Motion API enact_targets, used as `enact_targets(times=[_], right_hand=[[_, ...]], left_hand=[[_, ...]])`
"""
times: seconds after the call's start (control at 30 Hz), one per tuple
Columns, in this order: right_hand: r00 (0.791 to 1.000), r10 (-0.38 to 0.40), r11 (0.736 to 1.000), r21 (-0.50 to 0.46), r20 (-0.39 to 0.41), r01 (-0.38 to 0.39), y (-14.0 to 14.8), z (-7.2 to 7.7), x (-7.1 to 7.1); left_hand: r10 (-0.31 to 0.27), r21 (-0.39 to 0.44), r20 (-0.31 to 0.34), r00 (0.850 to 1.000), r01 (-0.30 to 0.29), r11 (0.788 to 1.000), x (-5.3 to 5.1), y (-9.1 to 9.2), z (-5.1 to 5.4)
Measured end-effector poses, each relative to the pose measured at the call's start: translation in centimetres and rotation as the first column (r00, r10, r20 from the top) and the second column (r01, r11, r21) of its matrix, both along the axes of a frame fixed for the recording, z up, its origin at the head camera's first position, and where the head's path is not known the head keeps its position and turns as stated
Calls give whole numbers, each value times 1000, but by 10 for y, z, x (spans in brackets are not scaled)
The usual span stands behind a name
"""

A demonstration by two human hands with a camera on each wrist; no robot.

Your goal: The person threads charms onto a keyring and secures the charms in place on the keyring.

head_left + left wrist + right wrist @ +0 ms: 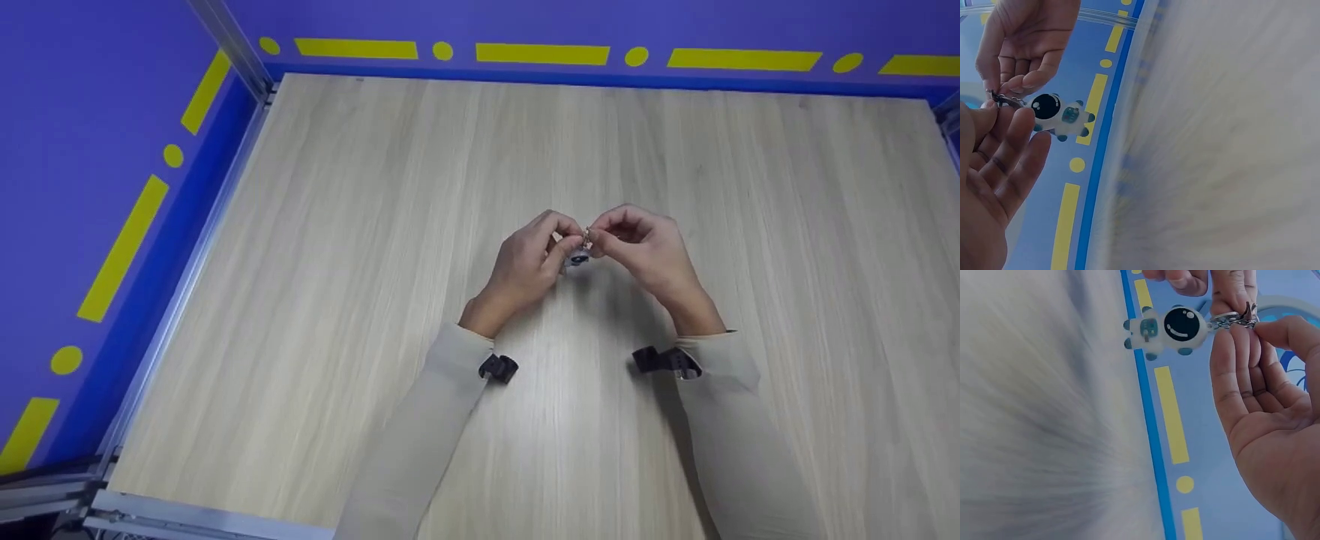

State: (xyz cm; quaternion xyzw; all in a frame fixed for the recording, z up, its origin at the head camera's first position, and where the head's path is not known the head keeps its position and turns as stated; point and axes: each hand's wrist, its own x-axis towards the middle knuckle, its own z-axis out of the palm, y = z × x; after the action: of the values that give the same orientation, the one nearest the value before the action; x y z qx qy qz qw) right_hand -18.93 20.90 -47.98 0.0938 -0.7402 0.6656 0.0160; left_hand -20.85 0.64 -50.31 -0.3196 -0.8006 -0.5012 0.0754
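Note:
Both hands meet above the table, holding an astronaut keychain (580, 258) between them. The left hand (525, 259) pinches its metal fittings between thumb and forefinger. From the other side the right hand (651, 251) pinches the same metal end with thumb and index fingertip. In the right wrist view a short chain (1221, 322) links this end to the white astronaut figure (1168, 329), which has a black visor and teal hands and feet. The figure dangles free of the fingers in the left wrist view. Fingertips partly cover the clasp, so its exact state is hidden.
A pale wood-grain table (337, 262) lies beneath the hands. Blue panels with yellow dashes and dots (542, 54) stand at the back and left, with a metal rail (187, 277) along the left edge. Each wrist wears a black strap device (498, 368).

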Motion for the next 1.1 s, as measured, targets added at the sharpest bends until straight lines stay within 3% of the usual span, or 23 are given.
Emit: enact_targets(times=[0.17, 0.27, 0.47, 0.57, 0.9, 1.0, 1.1], right_hand=[[999, -2, 999, 52, -40, 4, -1, 1, 1], [999, -3, 999, 48, -42, 5, 0, 1, 0], [999, 13, 995, -103, 40, -9, 1, 0, 0], [998, 28, 988, -153, 63, -18, 1, 0, -1], [1000, 2, 1000, 25, -27, -2, -3, 3, 2], [1000, -1, 1000, 23, -28, 2, -3, 2, 1], [1000, 7, 999, -44, 10, -7, -2, 1, 0]], left_hand=[[17, -44, -1, 1000, -17, 999, 0, 0, -1], [3, -28, 5, 1000, -3, 1000, 0, 0, 0], [-48, 70, -12, 999, 49, 996, -1, -1, 1], [-53, 77, -7, 999, 53, 996, -1, -1, 2], [7, -50, 29, 1000, -5, 999, -1, -2, 4], [1, -31, 36, 999, 0, 1000, 0, -2, 4], [-38, 48, 41, 998, 36, 998, -1, -3, 5]])
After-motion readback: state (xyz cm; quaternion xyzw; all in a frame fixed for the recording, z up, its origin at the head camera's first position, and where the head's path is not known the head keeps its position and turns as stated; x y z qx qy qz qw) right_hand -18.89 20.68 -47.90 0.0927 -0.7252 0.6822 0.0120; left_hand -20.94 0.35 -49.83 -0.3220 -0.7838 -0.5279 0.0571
